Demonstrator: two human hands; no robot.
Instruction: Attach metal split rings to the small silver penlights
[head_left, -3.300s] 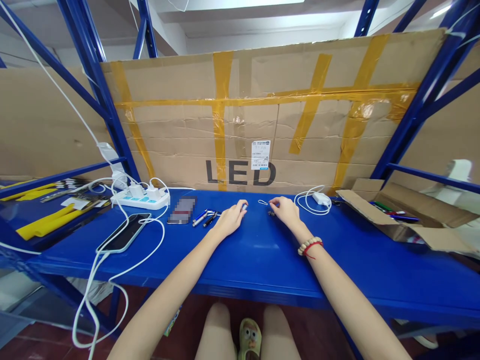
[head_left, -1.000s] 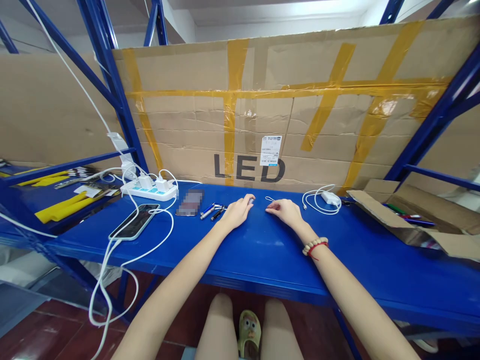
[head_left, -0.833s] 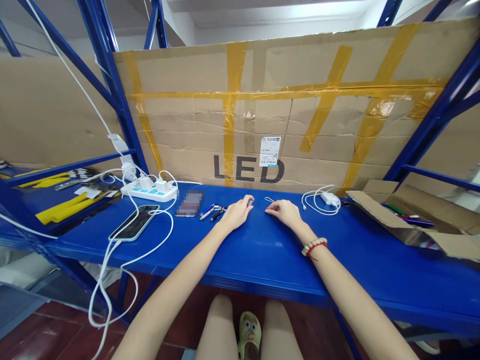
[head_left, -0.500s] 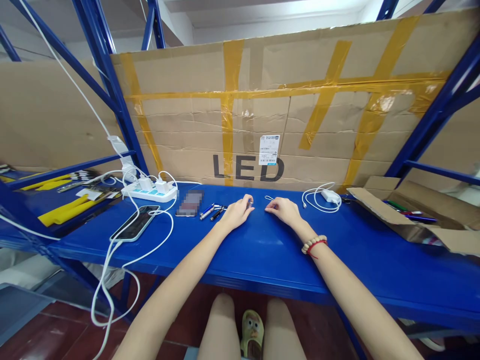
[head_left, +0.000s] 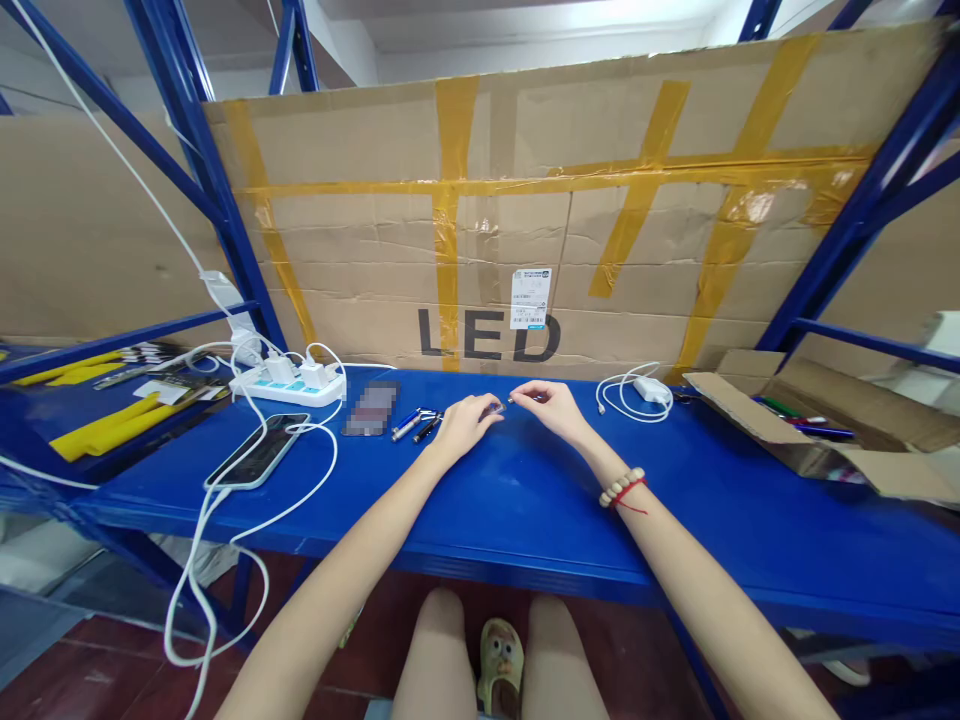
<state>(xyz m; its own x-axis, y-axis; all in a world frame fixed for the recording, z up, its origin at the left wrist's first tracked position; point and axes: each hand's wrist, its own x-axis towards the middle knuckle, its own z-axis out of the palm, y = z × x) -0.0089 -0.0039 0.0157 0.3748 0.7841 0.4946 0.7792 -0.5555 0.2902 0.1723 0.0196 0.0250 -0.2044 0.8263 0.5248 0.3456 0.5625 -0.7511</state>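
My left hand rests low over the blue tabletop, its thumb and fingers closed round something small and shiny that I cannot make out. Facing it, my right hand pinches a tiny piece between thumb and forefinger, too small to name. A narrow gap separates the two sets of fingertips. Just left of my left hand lie several small pen-like items, blue, silver and black. Beyond them is a dark phone-shaped object, blurred over.
A phone with white cables lies at the left, before a white power strip. On the right are a coiled white cable with a plug and an open cardboard box holding pens. A large cardboard panel stands behind.
My right hand has come left and lifted slightly, its fingertips now close to my left hand. The small white loop that lay beside it no longer shows. The view has shifted slightly.
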